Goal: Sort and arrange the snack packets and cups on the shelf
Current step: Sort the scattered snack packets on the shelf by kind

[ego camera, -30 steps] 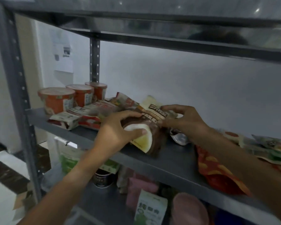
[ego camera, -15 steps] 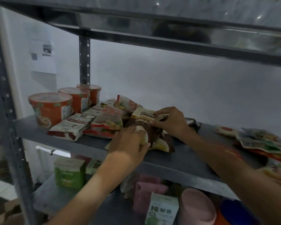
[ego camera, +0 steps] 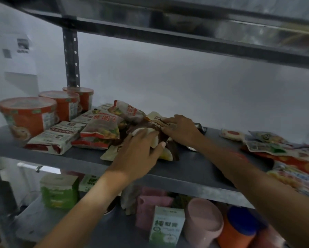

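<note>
A brown snack packet (ego camera: 169, 149) with a white and yellow picture lies on the grey shelf (ego camera: 194, 169) in the middle. My left hand (ego camera: 141, 151) holds its lower part, thumb on one side and fingers on the other. My right hand (ego camera: 181, 129) grips its upper end. To its left lie white-and-red packets (ego camera: 102, 129) in a loose heap. Three orange cups (ego camera: 26, 115) with sealed lids stand in a row at the far left. More packets (ego camera: 268, 145) lie scattered at the right end.
An upper shelf board (ego camera: 186, 38) runs close overhead, and a perforated post (ego camera: 70, 56) stands behind the cups. On the lower shelf are a green box (ego camera: 59, 192), a white-green carton (ego camera: 166, 226), a pink cup (ego camera: 202, 221) and an orange container (ego camera: 239, 228).
Both hands have carried the brown packet left and lowered it flatter onto the shelf beside the white-and-red packets. The camera has moved closer and to the left.
</note>
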